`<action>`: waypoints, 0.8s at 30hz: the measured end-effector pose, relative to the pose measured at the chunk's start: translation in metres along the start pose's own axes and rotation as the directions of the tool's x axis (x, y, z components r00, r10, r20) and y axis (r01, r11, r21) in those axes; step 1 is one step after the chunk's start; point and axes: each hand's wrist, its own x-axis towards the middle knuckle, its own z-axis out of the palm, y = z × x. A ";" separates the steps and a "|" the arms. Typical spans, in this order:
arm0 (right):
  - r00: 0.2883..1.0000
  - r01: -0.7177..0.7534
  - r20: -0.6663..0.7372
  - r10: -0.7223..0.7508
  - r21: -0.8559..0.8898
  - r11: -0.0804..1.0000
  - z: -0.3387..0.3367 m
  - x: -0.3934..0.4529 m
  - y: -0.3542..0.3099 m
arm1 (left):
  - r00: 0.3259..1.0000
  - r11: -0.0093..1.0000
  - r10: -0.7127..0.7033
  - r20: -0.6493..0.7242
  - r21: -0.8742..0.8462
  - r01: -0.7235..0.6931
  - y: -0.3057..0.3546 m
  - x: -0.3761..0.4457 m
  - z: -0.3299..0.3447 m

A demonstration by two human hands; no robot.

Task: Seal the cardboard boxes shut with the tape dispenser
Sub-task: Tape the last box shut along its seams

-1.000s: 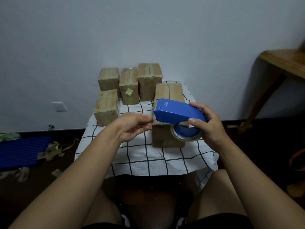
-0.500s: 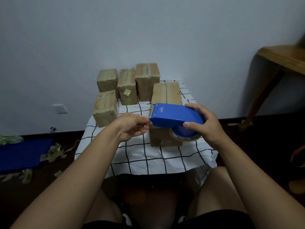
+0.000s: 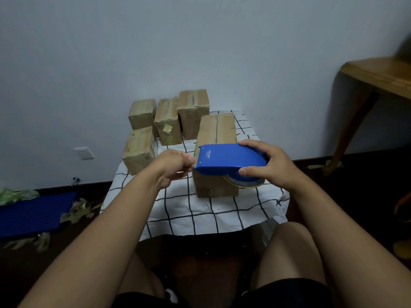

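Right hand [image 3: 270,166] grips a blue plastic tape dispenser [image 3: 229,158] over the near end of the closest brown cardboard box [image 3: 216,132]. Left hand [image 3: 175,165] pinches at its front edge, likely the tape end. Best anchored low before pulling along the seam. Four boxes [image 3: 169,121] stand behind.

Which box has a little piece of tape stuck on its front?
The middle box in the back row. A small yellowish tape scrap sits on its near face; the other four boxes show none like it.
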 end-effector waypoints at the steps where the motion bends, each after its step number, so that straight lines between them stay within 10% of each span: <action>1: 1.000 0.000 -0.003 0.000 -0.008 1.000 -0.003 0.001 0.000 | 1.000 1.000 0.011 -0.014 0.016 -0.010 0.001 0.000 0.002; 24: 0.998 -0.047 0.019 0.054 -0.253 0.966 -0.067 0.008 0.001 | 0.980 1.000 0.030 -0.196 0.002 -0.030 -0.023 0.021 0.013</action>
